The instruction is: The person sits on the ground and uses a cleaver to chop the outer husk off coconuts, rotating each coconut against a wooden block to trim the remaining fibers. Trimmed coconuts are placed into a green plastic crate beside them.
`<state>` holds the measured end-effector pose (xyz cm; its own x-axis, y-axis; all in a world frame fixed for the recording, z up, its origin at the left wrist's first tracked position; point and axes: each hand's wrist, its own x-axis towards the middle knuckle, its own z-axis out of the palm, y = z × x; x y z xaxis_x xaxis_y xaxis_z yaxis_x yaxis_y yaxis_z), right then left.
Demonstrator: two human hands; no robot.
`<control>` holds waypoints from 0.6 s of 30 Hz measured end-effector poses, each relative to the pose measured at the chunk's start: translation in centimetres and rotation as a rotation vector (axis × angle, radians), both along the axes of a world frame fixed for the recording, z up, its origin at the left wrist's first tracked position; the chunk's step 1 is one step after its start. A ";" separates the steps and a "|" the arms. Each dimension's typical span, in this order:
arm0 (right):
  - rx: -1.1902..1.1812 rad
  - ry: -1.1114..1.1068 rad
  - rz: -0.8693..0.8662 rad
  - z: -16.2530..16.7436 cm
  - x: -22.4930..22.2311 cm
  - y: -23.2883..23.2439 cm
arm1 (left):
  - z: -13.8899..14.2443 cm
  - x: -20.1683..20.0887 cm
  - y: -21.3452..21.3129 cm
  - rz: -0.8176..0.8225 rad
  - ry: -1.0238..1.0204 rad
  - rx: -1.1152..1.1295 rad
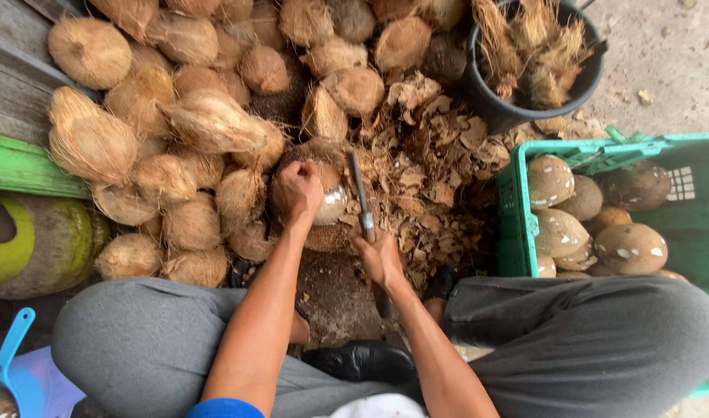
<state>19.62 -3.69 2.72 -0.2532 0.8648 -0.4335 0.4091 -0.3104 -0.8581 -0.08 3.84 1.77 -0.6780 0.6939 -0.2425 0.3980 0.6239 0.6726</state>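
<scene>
Both hands work near the middle of the frame, a little apart from each other. From the head camera, the left hand [298, 188] is clamped over the top of a partly husked coconut [323, 193], fingers curled around its brown fibre, with a patch of pale shell showing on the side toward the blade. The right hand [380, 259] is closed around the handle of a long knife [360, 193], whose dark blade points up the frame and stands just beside the held coconut.

Under and around the blade lies a heap of husk scraps [432, 178], dry and brown, spreading toward centre right. A large pile of fibrous coconuts [192, 116] fills the upper left and centre. At upper right a black bucket [579, 85] holds stringy husk pieces. At right a green plastic crate [517, 224] holds smooth, cleaned coconuts [629, 246] with pale spots. The person's grey-trousered knees [137, 340] spread across the bottom of the frame, with a black shoe [362, 360] between them. At far left sits a green gas cylinder [37, 244], and a blue scoop [10, 352] lies at lower left.
</scene>
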 end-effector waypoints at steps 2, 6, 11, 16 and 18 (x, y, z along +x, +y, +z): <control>0.020 0.059 -0.043 0.3 0.0 -0.1 | 0.2 0.2 -0.2 0.010 -0.052 -0.002; 0.189 0.011 -0.047 0.9 -0.6 -0.4 | 0.3 0.2 0.0 0.009 0.004 -0.016; -0.359 -0.067 -0.066 1.0 -0.6 -0.7 | 0.1 0.1 -0.6 -0.002 -0.014 0.032; -0.032 0.028 -0.021 0.1 -0.4 -1.1 | -0.9 0.2 -1.7 -0.008 -0.014 0.106; 0.083 0.134 -0.071 -0.6 -0.5 -0.9 | -1.6 0.2 -1.6 -0.007 -0.006 0.183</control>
<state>19.10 -4.57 2.14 -0.2408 0.9141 -0.3264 0.2684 -0.2604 -0.9274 0.09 2.27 0.14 -0.6721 0.7314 -0.1154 0.3976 0.4880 0.7770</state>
